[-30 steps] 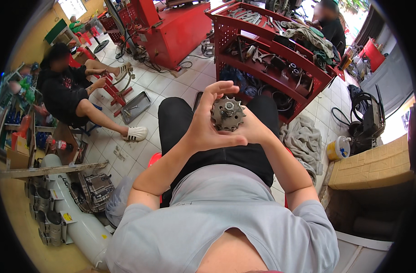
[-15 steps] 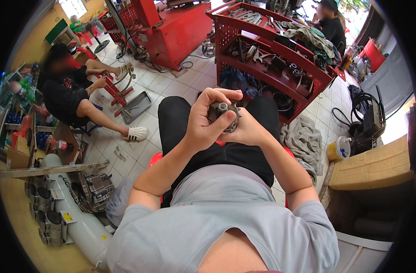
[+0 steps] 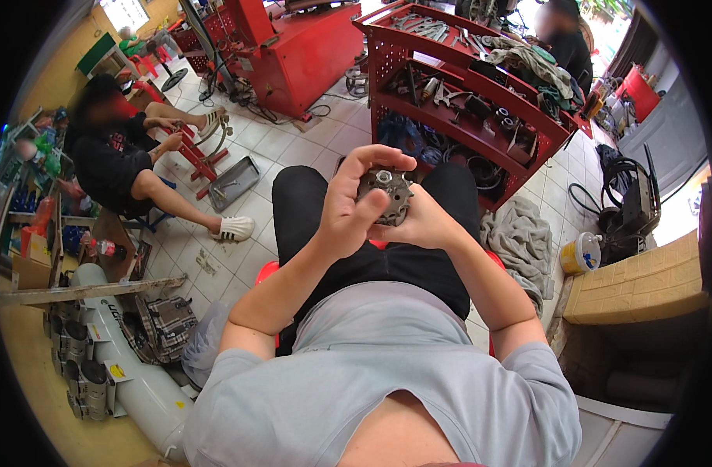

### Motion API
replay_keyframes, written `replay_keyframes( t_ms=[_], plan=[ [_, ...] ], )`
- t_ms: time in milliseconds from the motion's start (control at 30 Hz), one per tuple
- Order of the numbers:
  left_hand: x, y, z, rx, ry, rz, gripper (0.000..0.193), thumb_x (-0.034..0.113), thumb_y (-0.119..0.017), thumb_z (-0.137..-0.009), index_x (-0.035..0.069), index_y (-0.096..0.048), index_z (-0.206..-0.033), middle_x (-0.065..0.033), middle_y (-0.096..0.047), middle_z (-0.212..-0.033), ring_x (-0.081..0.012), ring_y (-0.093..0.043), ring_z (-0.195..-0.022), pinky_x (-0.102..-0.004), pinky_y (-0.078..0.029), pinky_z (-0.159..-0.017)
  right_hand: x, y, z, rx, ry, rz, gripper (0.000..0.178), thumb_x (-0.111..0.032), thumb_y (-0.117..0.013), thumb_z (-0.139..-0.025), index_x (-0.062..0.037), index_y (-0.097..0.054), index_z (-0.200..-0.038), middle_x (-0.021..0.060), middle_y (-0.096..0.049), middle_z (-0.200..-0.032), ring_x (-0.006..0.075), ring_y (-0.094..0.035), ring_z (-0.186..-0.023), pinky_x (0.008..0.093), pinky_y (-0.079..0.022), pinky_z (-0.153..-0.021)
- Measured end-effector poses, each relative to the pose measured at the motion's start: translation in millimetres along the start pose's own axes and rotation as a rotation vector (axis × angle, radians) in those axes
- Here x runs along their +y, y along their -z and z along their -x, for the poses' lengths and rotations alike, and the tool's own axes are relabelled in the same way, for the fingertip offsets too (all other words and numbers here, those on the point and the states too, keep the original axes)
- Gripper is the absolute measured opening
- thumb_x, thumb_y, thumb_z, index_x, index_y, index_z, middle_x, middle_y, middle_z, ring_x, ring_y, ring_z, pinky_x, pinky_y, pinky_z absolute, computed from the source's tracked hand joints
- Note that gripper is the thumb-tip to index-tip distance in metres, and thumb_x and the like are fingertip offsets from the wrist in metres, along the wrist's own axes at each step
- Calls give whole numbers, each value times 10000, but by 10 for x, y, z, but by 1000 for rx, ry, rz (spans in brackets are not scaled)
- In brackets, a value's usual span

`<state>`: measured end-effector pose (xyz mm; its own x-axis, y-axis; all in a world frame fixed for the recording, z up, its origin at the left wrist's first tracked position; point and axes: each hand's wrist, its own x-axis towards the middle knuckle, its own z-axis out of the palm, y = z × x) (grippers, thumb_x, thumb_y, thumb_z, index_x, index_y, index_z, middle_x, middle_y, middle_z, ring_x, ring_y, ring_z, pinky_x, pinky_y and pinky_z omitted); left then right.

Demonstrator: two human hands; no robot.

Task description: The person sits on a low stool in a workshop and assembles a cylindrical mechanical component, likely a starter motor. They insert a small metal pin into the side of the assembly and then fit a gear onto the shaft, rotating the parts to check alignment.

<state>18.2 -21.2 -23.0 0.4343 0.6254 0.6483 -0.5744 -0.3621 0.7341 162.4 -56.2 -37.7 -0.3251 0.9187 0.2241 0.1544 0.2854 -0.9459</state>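
Observation:
Above my lap, between both hands, is a dark grey toothed metal disc (image 3: pixel 396 204) with small holes and a hex nut (image 3: pixel 383 177) near its upper edge. My left hand (image 3: pixel 344 204) curves round the disc's left side, its fingers arched over the top and its thumb near the face. From the right and below, my right hand (image 3: pixel 427 222) grips the disc. Most of the right fingers are hidden behind the part.
Ahead stands a red tool trolley (image 3: pixel 469 117) with wrenches and rags. A seated person (image 3: pixel 111 152) works at the left near a grey metal tray (image 3: pixel 234 184). Grey cloth (image 3: pixel 518 245) and a white-lidded tub (image 3: pixel 580 254) lie to the right.
The disc's face has tilted toward me, so more of its teeth and holes show. My left thumb has shifted left and the left fingers have risen slightly.

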Motion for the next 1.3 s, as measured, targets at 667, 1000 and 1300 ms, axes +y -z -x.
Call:
replay_keyframes(
  t_ms=[667, 1000, 1300],
  plan=[
    [-53, 28, -54, 44, 108, 36, 395, 317, -377, -991, -49, -501, -1074, -194, -551, -1122, -282, -567, -1088, -382, -461, -934, -1, 6, -12, -14, -77, -39, 307, -227, -760, -701, 8, -650, -865, 39, -647, -772, 112, -587, -708, 276, -478, -674],
    [-79, 63, -29, 38, 114, 76, 361, 295, -418, -978, -31, -467, -1126, -190, -549, -1124, -287, -574, -1077, -385, -472, -918, 11, -1, -14, -27, -98, -55, 315, -221, -763, -702, 17, -642, -870, 42, -653, -783, 111, -595, -720, 273, -481, -685],
    [-23, 38, -60, 65, 119, 194, 216, 199, -525, -956, 9, -496, -1055, -151, -576, -1082, -212, -605, -1003, -343, -487, -888, -14, 4, -3, -46, -118, -92, 279, -210, -754, -717, 9, -642, -847, 38, -651, -781, 103, -592, -719, 267, -477, -684]
  ],
)
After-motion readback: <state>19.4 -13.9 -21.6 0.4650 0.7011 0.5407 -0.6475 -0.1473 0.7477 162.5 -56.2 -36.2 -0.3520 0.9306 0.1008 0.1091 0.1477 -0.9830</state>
